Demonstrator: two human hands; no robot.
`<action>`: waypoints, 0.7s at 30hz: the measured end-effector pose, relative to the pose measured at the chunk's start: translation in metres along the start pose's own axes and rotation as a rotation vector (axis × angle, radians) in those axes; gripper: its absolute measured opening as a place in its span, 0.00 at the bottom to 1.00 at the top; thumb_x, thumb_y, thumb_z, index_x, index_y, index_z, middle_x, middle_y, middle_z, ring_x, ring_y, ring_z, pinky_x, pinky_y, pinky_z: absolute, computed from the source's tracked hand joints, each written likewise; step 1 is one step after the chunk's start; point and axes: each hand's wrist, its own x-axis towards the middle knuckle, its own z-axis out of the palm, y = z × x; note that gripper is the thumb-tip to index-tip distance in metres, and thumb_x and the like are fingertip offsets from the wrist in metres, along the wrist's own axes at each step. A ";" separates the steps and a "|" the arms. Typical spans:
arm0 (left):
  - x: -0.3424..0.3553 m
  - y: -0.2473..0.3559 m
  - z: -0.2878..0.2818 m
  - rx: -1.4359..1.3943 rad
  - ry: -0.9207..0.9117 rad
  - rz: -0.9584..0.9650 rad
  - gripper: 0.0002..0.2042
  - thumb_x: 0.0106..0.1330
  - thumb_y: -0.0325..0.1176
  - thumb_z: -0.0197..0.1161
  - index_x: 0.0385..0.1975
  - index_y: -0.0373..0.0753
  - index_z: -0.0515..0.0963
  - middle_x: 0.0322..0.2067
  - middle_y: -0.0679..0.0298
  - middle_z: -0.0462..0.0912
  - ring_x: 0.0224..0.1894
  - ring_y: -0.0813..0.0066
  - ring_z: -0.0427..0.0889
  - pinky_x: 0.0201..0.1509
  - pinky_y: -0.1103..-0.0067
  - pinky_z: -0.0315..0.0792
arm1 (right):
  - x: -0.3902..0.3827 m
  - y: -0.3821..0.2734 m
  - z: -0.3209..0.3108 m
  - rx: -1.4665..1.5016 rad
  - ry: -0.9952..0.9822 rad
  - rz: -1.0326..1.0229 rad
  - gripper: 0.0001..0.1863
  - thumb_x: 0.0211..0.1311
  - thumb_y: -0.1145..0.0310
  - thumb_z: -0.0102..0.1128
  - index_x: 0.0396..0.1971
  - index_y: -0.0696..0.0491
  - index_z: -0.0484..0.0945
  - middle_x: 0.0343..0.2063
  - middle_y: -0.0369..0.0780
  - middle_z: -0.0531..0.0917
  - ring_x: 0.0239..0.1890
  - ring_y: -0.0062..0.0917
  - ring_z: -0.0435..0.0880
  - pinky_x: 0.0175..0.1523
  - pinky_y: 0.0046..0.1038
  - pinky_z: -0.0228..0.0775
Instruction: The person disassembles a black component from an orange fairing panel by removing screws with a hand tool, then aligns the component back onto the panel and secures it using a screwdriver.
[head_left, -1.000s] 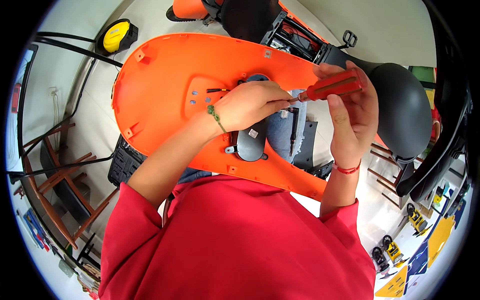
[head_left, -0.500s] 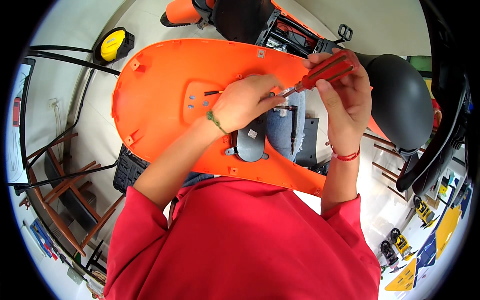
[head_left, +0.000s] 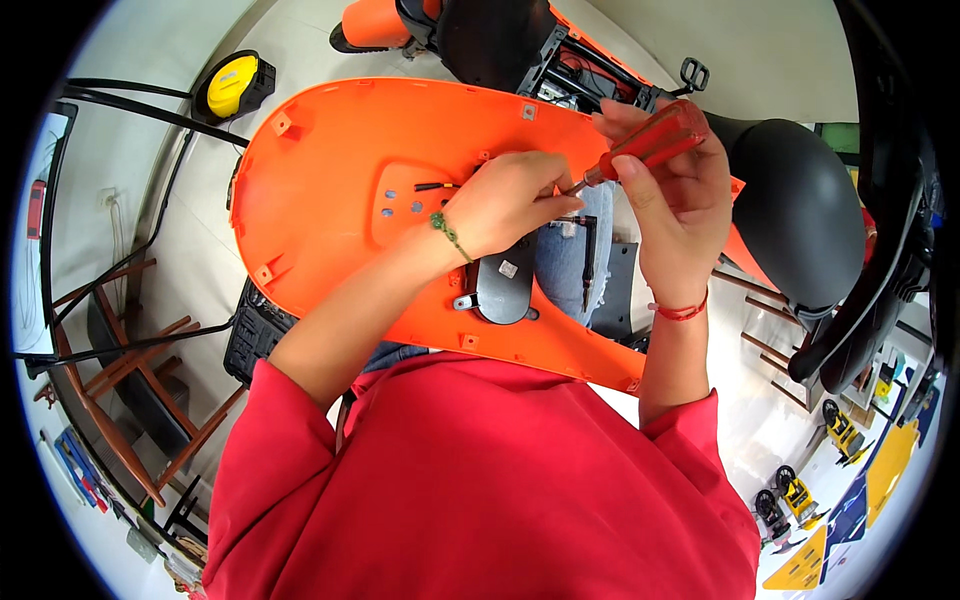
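Slantwise, the right hand (head_left: pixel 680 218) grips a screwdriver (head_left: pixel 655 138); the left hand (head_left: pixel 502 205) curls, its hold unclear.

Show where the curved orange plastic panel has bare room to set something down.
Bare: the left of the panel, between its rim and the shallow holed recess. Crowded: around the rounded black plastic part, with the left hand and red-handled screwdriver close by.

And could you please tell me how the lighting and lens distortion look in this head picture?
Head view: black fills the corners, and the wooden chair sits in the bent left margin; head view: the pale floor at right looks very bright; head view: the red-handled screwdriver and right hand look well lit, though the screwdriver's tip cannot be made out.
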 end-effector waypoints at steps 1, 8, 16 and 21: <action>0.001 0.000 0.000 0.002 0.006 0.001 0.08 0.62 0.30 0.66 0.31 0.34 0.74 0.21 0.61 0.73 0.22 0.71 0.70 0.28 0.75 0.67 | 0.001 0.002 0.001 0.001 -0.006 -0.003 0.27 0.54 0.76 0.70 0.53 0.60 0.69 0.45 0.42 0.81 0.44 0.24 0.83 0.53 0.27 0.73; 0.003 0.008 -0.004 0.067 -0.070 -0.100 0.11 0.64 0.37 0.62 0.33 0.35 0.76 0.25 0.56 0.77 0.29 0.57 0.77 0.33 0.67 0.69 | 0.001 0.011 -0.015 -0.416 -0.011 -0.046 0.30 0.57 0.75 0.68 0.58 0.59 0.65 0.47 0.44 0.79 0.47 0.28 0.82 0.55 0.29 0.73; 0.003 0.003 -0.003 0.005 0.015 0.161 0.11 0.63 0.36 0.63 0.38 0.35 0.77 0.26 0.55 0.78 0.30 0.56 0.77 0.34 0.66 0.70 | -0.002 0.011 0.000 -0.069 0.008 -0.083 0.28 0.58 0.75 0.68 0.57 0.59 0.67 0.47 0.44 0.80 0.45 0.26 0.83 0.53 0.27 0.74; 0.003 0.019 -0.007 0.110 -0.098 -0.265 0.10 0.64 0.36 0.62 0.38 0.37 0.77 0.29 0.55 0.80 0.33 0.56 0.79 0.37 0.67 0.72 | -0.002 0.017 -0.009 -0.144 -0.026 -0.015 0.29 0.60 0.76 0.64 0.60 0.59 0.64 0.51 0.46 0.79 0.52 0.29 0.80 0.55 0.30 0.73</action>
